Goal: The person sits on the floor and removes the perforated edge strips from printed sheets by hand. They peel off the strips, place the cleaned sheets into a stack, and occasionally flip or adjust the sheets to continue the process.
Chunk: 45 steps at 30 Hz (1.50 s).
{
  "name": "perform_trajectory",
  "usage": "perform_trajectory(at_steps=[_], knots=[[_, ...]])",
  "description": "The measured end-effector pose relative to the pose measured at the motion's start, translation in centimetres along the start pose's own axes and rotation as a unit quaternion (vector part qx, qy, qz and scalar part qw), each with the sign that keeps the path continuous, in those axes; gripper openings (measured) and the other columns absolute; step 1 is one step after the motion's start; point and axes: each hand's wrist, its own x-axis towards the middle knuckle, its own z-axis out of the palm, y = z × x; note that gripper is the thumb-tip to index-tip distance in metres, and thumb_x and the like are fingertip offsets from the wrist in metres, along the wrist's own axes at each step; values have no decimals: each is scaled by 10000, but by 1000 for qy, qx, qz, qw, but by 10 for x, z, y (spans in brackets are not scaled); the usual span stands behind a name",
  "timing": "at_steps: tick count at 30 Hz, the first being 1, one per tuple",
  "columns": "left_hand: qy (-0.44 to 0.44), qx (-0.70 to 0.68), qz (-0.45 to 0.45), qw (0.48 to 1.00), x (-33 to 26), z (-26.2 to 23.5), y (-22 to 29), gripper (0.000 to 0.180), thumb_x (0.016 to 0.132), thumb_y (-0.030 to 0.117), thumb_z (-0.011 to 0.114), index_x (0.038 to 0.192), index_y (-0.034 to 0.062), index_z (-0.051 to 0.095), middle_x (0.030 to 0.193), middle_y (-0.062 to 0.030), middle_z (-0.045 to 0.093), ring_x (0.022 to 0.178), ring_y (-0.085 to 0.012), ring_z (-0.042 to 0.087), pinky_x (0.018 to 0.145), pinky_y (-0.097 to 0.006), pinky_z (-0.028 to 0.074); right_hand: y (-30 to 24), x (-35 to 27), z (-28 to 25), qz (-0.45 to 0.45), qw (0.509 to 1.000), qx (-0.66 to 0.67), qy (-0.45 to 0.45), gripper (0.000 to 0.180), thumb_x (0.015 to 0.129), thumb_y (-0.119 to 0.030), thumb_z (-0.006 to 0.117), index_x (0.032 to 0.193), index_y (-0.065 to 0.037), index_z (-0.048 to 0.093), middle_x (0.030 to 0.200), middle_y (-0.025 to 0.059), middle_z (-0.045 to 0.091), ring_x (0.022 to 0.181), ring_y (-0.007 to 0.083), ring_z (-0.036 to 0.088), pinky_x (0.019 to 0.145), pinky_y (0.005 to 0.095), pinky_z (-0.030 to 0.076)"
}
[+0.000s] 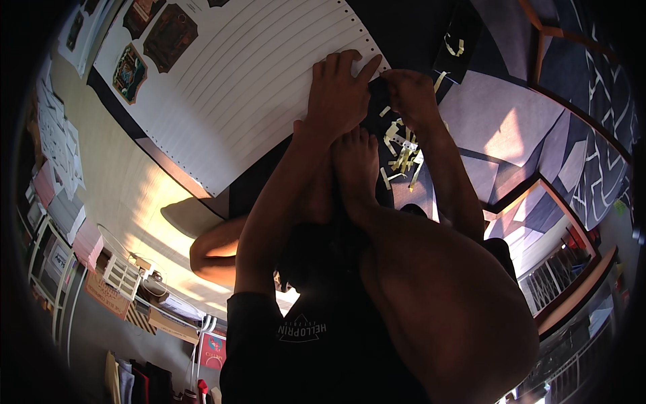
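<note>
A large white sheet point(222, 101) with parallel lines and a row of small dots or holes along its edges lies in front of me. My left hand point(336, 91) is spread flat over its right edge, thumb and fingers apart, pressing on the surface. Just right of it, my right hand point(412, 94) has its fingers pinched together at the sheet's edge. Whatever lies between those fingertips is too small to make out. Short cream-yellow strips point(404, 160), like bits of tape, lie in a loose heap below my right hand, beside my bare foot point(356, 161).
Ornate plaque-shaped pieces point(170, 38) lie on the sheet's far left part. A black flat item point(461, 40) with a curled yellow strip is at the far right. Stacked papers point(64, 148) and a shelf point(50, 259) stand left. Wood-framed openings point(545, 195) are at right.
</note>
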Motion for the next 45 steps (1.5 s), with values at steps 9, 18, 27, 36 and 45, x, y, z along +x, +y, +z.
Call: perform_trajectory(at_steps=[9,18,27,36,45], knots=[[-10,8,16,1000,-2,-1,-1,568,794,133,701,1330,306,636,1246,-92,528,1110,-286,483,889,-441,404,-4,2,1,12,999,-31,3,183,916,-115,667,864,60,648,593,8,500,430,72,411,385,243,294],[-29,50,34,998,-1,-3,-1,549,797,191,737,1323,310,637,1241,-80,533,1083,-272,522,859,-442,422,-21,-8,-10,-21,968,-249,-30,223,904,-163,666,828,45,694,615,42,597,478,95,520,441,268,388],[4,77,62,995,-6,1,-1,505,900,269,678,1393,270,569,1276,-79,539,1130,-274,529,880,-467,421,9,-6,-37,-135,980,-141,-28,213,932,-158,648,1018,35,678,722,58,649,522,74,543,464,234,402],[12,-12,17,1000,-7,-4,-4,514,895,228,656,1401,213,568,1283,-73,567,1147,-271,509,930,-454,384,15,-8,-17,-13,993,65,-94,221,946,-118,635,1085,55,633,721,33,581,477,39,407,428,209,284],[4,8,27,1000,-7,-1,-5,501,880,201,660,1373,257,590,1286,-75,550,1141,-275,494,921,-458,374,-5,-6,-15,65,989,95,-95,169,927,-115,645,986,44,646,696,47,554,468,90,378,439,258,291]])
